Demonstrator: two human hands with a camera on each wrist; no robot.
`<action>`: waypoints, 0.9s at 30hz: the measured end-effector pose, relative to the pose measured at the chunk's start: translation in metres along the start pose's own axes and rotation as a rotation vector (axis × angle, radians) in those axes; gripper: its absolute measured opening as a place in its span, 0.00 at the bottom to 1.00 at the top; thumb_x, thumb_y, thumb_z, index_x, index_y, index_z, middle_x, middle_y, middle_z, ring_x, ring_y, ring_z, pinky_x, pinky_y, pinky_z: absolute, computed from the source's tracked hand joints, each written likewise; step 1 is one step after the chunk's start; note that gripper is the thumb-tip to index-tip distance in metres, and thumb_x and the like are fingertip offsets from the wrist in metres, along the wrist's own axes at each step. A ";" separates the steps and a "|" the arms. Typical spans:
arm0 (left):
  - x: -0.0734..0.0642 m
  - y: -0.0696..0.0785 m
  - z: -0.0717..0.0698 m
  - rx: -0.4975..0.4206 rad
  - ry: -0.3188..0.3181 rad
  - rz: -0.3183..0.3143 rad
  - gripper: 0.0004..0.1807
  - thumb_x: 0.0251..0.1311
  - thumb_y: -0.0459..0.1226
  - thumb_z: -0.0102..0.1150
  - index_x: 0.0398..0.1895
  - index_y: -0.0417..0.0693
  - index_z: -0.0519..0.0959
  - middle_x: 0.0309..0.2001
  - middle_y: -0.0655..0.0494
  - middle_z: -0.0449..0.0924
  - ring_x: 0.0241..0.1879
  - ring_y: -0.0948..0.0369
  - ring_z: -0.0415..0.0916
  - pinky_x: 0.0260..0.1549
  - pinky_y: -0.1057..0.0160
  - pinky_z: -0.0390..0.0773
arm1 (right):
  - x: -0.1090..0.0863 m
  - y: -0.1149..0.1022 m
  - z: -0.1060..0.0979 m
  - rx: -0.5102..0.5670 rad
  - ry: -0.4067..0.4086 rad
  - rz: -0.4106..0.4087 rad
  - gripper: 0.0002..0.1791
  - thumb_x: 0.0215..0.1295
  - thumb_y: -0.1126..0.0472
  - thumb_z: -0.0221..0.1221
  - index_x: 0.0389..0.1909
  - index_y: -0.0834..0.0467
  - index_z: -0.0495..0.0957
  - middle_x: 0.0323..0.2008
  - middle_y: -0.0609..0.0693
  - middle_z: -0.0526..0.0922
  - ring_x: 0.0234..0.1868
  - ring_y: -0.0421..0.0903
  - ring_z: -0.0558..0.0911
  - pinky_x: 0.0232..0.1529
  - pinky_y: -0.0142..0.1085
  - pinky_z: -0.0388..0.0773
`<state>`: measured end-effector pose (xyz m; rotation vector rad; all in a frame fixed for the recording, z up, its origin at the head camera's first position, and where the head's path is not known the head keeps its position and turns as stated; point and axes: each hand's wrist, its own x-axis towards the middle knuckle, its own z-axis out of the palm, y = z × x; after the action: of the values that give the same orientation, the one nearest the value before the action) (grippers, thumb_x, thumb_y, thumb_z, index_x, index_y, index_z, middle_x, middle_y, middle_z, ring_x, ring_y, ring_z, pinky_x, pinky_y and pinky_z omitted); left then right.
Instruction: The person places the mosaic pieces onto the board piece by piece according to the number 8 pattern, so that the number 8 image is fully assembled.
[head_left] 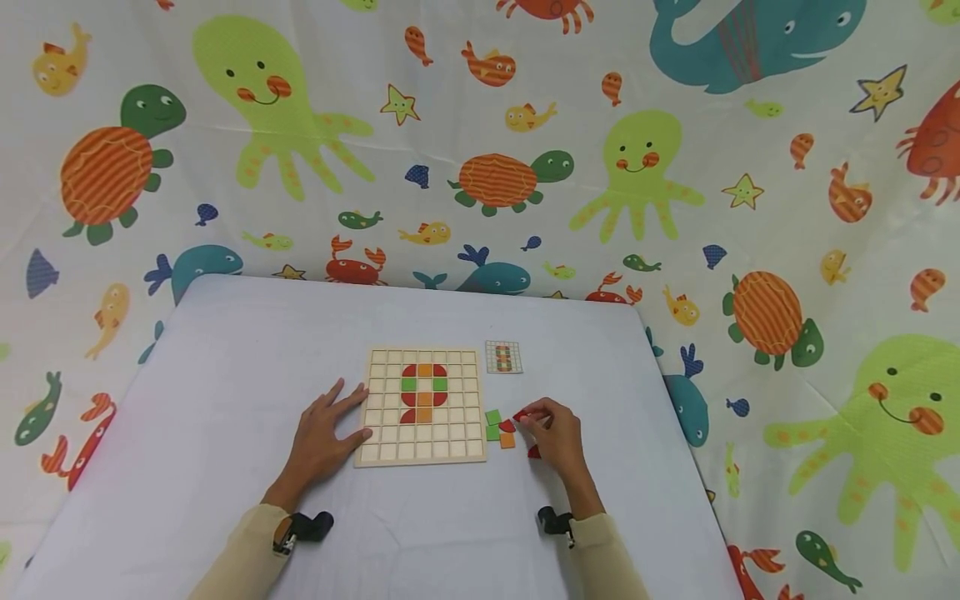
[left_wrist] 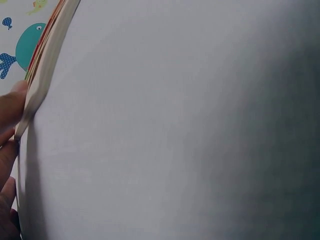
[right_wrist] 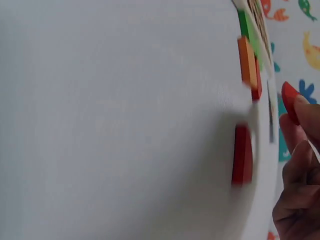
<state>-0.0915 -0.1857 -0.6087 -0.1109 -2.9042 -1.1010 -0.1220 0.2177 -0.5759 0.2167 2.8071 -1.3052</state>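
The white table [head_left: 450, 533] carries a wooden grid board [head_left: 386, 402]. The left hand [head_left: 322, 429], fingers spread, touches its left edge; the right hand [head_left: 557, 435] is to its right. A card [head_left: 503, 357] lies beside the far right corner. Green squares [head_left: 492, 417] lie loose nearby; the right hand pinches a red piece [head_left: 519, 415].

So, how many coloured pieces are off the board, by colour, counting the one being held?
Red pieces: 3, one of them in the right hand
Green pieces: 2
Orange piece: 1
Total: 6
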 end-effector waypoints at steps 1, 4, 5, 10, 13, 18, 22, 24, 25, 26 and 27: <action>0.000 0.000 0.000 0.001 -0.002 -0.001 0.41 0.61 0.45 0.75 0.77 0.47 0.71 0.81 0.30 0.57 0.81 0.31 0.54 0.76 0.25 0.51 | -0.001 -0.004 0.003 0.004 -0.002 -0.014 0.04 0.68 0.60 0.72 0.41 0.49 0.87 0.35 0.47 0.87 0.31 0.45 0.76 0.27 0.31 0.74; -0.001 0.000 0.001 0.005 -0.005 -0.002 0.42 0.61 0.45 0.75 0.77 0.47 0.71 0.81 0.30 0.57 0.81 0.31 0.54 0.76 0.25 0.51 | -0.005 -0.017 0.015 0.020 -0.017 -0.061 0.03 0.69 0.59 0.71 0.40 0.48 0.87 0.36 0.46 0.88 0.29 0.44 0.75 0.25 0.31 0.72; -0.001 -0.001 0.001 0.005 -0.006 -0.002 0.42 0.61 0.45 0.75 0.78 0.47 0.71 0.81 0.30 0.58 0.81 0.31 0.54 0.76 0.25 0.51 | -0.006 -0.021 0.019 0.030 -0.019 -0.080 0.03 0.68 0.59 0.71 0.39 0.47 0.88 0.36 0.45 0.88 0.27 0.43 0.74 0.24 0.31 0.72; -0.001 -0.003 0.002 0.006 0.000 0.002 0.42 0.61 0.45 0.75 0.78 0.47 0.71 0.82 0.31 0.58 0.81 0.31 0.54 0.76 0.26 0.51 | -0.009 -0.040 0.042 0.066 -0.033 -0.180 0.04 0.65 0.58 0.74 0.36 0.46 0.89 0.35 0.44 0.88 0.24 0.41 0.74 0.22 0.30 0.71; 0.000 -0.004 0.003 0.005 0.003 0.004 0.41 0.61 0.45 0.75 0.78 0.48 0.71 0.81 0.31 0.58 0.81 0.31 0.54 0.76 0.25 0.51 | -0.009 -0.049 0.058 0.044 -0.037 -0.220 0.04 0.63 0.57 0.76 0.35 0.46 0.89 0.34 0.43 0.88 0.25 0.39 0.72 0.24 0.29 0.70; 0.000 -0.004 0.002 0.000 0.008 0.007 0.41 0.61 0.45 0.75 0.77 0.48 0.72 0.81 0.30 0.59 0.80 0.31 0.55 0.75 0.25 0.52 | -0.010 -0.062 0.081 -0.030 -0.054 -0.228 0.04 0.61 0.54 0.77 0.33 0.46 0.90 0.34 0.40 0.87 0.28 0.35 0.73 0.27 0.28 0.71; -0.001 -0.002 0.002 -0.002 0.007 0.008 0.41 0.61 0.46 0.75 0.77 0.48 0.72 0.81 0.30 0.59 0.80 0.30 0.55 0.74 0.24 0.53 | -0.009 -0.068 0.091 -0.087 -0.067 -0.250 0.04 0.60 0.55 0.78 0.32 0.48 0.92 0.34 0.41 0.87 0.31 0.35 0.77 0.28 0.28 0.73; 0.000 -0.003 0.002 -0.002 0.007 0.007 0.41 0.61 0.46 0.75 0.77 0.48 0.72 0.81 0.30 0.58 0.80 0.30 0.55 0.74 0.25 0.53 | -0.008 -0.070 0.094 -0.110 -0.071 -0.268 0.04 0.59 0.57 0.78 0.31 0.49 0.92 0.33 0.41 0.86 0.32 0.36 0.78 0.29 0.28 0.73; 0.000 -0.003 0.002 -0.004 0.007 0.006 0.41 0.61 0.46 0.75 0.77 0.48 0.72 0.81 0.30 0.58 0.80 0.31 0.55 0.75 0.25 0.52 | -0.008 -0.071 0.095 -0.116 -0.075 -0.274 0.04 0.58 0.59 0.79 0.31 0.49 0.92 0.32 0.41 0.86 0.33 0.36 0.79 0.30 0.28 0.73; 0.000 -0.003 0.002 -0.006 0.008 0.007 0.41 0.61 0.46 0.75 0.77 0.48 0.72 0.81 0.30 0.58 0.80 0.31 0.55 0.75 0.25 0.52 | -0.008 -0.071 0.096 -0.126 -0.076 -0.280 0.04 0.57 0.59 0.79 0.31 0.49 0.92 0.32 0.41 0.86 0.35 0.36 0.80 0.31 0.28 0.74; 0.001 -0.003 0.002 -0.007 0.010 0.010 0.41 0.61 0.46 0.75 0.77 0.48 0.72 0.81 0.30 0.58 0.80 0.31 0.55 0.75 0.25 0.52 | -0.008 -0.071 0.096 -0.129 -0.075 -0.279 0.05 0.56 0.60 0.79 0.31 0.49 0.92 0.32 0.41 0.86 0.35 0.37 0.81 0.32 0.28 0.74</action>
<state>-0.0925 -0.1868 -0.6127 -0.1194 -2.8881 -1.1071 -0.1269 0.0981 -0.5835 -0.2324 2.9209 -1.1398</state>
